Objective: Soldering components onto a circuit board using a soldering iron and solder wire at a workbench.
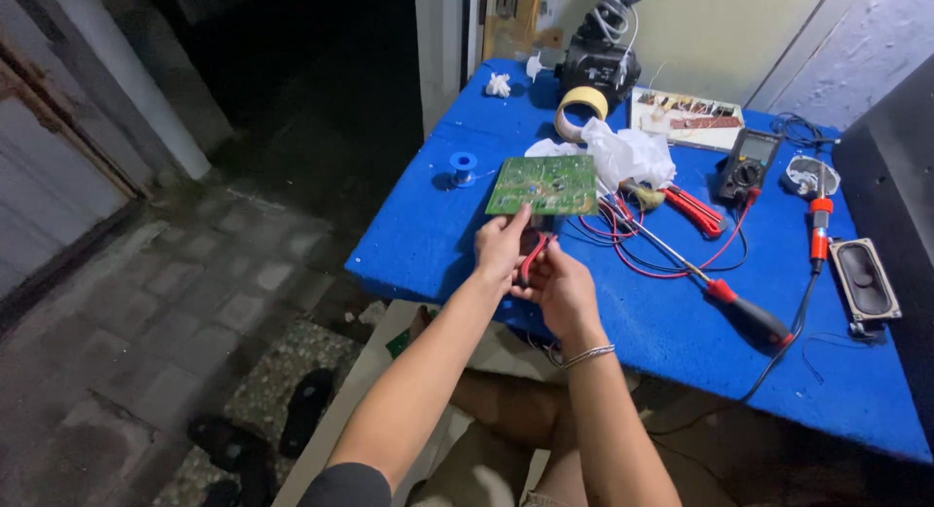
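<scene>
My left hand (501,246) pinches the near edge of a green circuit board (543,185) and holds it up over the blue table (438,235). Just to its right, my right hand (561,288) grips a small red-handled tool (531,254), which looks like pliers or cutters, with its tip near the board's lower edge. A metal bangle sits on my right wrist. Both hands are at the table's near left edge.
On the table lie a red-handled screwdriver (725,295), a soldering iron (820,231), a multimeter (746,163) with red leads, red pliers (693,208), a solder spool (463,163), a tape roll (581,108), white cloth (628,154), a small speaker (863,279). Paved floor and sandals are at left.
</scene>
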